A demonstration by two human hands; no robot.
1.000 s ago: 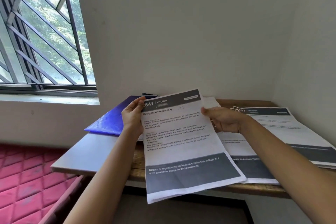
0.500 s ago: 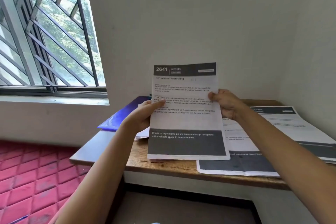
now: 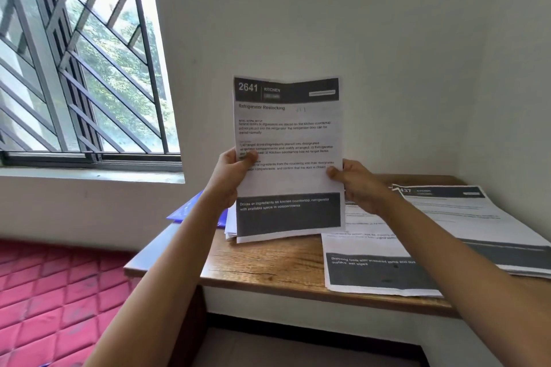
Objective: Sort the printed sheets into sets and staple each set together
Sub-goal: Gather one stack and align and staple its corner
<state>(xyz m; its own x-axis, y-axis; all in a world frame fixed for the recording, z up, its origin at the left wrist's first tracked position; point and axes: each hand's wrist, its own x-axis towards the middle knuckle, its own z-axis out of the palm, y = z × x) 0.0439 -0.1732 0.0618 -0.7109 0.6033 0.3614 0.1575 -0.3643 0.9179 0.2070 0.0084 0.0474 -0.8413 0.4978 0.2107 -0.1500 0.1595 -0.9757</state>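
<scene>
I hold a printed sheet (image 3: 287, 134) headed "2641 Kitchen, Refrigerator Restocking" upright in front of the wall. My left hand (image 3: 231, 176) pinches its left edge, thumb on the front. My right hand (image 3: 356, 185) pinches its right edge. Its bottom edge hangs just above the wooden table (image 3: 262, 265). On the table to the right lies a printed sheet with a dark footer (image 3: 372, 274), and beyond it a pile of sheets headed "437" (image 3: 477, 217). More white sheets (image 3: 231, 225) peek out behind the held one. No stapler shows.
A blue folder (image 3: 190, 211) lies at the table's back left, mostly hidden by my left arm. A barred window (image 3: 74, 68) fills the left wall above a sill. Pink quilted matting (image 3: 44, 292) covers the floor to the left. Walls close in behind and at right.
Both hands have lifted the "2641" sheet from lying tilted over the table to upright before the wall. My grips slid down its edges to mid-height.
</scene>
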